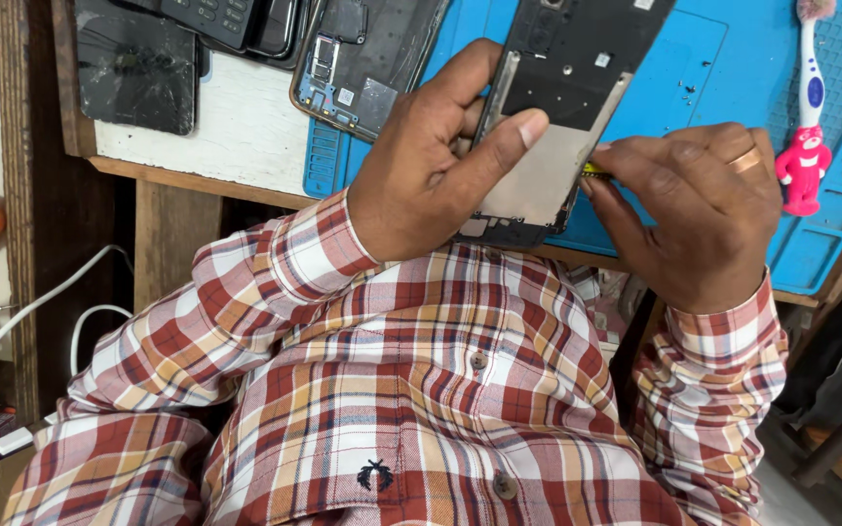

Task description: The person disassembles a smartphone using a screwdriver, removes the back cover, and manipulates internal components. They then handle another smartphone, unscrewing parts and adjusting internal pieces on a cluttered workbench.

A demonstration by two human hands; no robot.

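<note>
head view, left hand [426,166] clamped on opened phone [557,117], right hand [699,209] pinching yellow tool [593,169] at its edge

Bright, even light fills the scene, seemingly from above and slightly far, with no harsh glare. The blue work mat [713,68] at far right is vivid and evenly lit. The opened phone [557,107] shows a soft pale sheen on its grey metal plate. The left hand [431,166] casts a gentle shadow onto the phone's near edge; the right hand [704,209] darkens the mat just beneath it. Under the wooden bench [197,175], the space is dim. The checked shirt [421,390] nearest the camera is sharp. The far left edge looks slightly soft, and straight lines bow a little toward the corners.
</note>
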